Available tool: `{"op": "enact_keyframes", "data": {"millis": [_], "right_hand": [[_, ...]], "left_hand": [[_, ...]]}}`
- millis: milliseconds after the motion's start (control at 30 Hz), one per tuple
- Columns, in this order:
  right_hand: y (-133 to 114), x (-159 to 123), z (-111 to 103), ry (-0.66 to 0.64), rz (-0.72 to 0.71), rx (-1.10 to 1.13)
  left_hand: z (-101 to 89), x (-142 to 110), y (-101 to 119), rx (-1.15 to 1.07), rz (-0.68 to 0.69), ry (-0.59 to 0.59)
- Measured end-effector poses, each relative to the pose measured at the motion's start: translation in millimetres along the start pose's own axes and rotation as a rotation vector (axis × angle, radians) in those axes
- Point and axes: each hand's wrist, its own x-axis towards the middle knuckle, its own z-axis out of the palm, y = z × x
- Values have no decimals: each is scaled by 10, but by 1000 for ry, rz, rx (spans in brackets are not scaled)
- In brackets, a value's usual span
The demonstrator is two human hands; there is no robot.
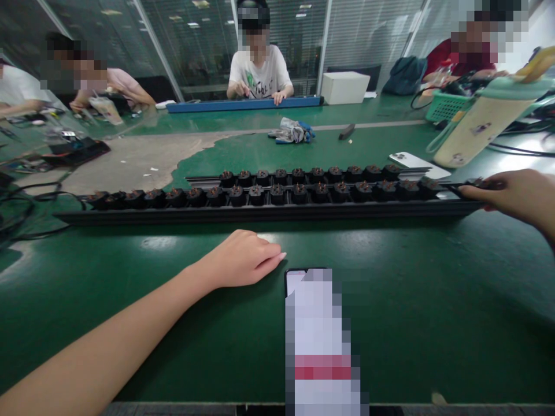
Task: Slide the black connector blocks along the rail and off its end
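Note:
My left hand [245,258] rests on the green tabletop, loosely closed, fingers curled under and no object showing in it. It lies between a long black metal channel [269,214] and a phone. In my right hand [515,193], at the channel's right end, is a dark hand tool [492,184]; its exact kind is hard to make out. The tool points left toward the last of a row of black socket modules [299,192] with copper-coloured contacts facing up. Behind, a second row of modules [318,174] sits along another rail [416,173].
A phone [318,329] lies in front of me. A white phone [420,164] and a tilted cream bottle [483,127] are at the right. Work gloves [292,131] lie beyond the channel. Black cables [26,211] tangle at left. A person across handles a blue bar [243,104].

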Motion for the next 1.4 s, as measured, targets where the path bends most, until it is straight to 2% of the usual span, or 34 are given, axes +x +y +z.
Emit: {"op": "enact_keyframes", "data": {"millis": [200,600,1133,1267,1400], "right_hand": [[-86,-76,-54,-15,41,-6],[138,51,4,1,46,-24],[159,60,-1,-2,51,-23],[302,120,39,21,36,-5],[604,275,145,75,20,-61]], "left_hand": [[7,-4,-7,-6,8,18],[6,-6,-5,-23,4,19],[12,-1,-3,-1,6,18],[11,-2,-6,-13,-1,12],[17,-4,-10,-12,-11,-2]]}}
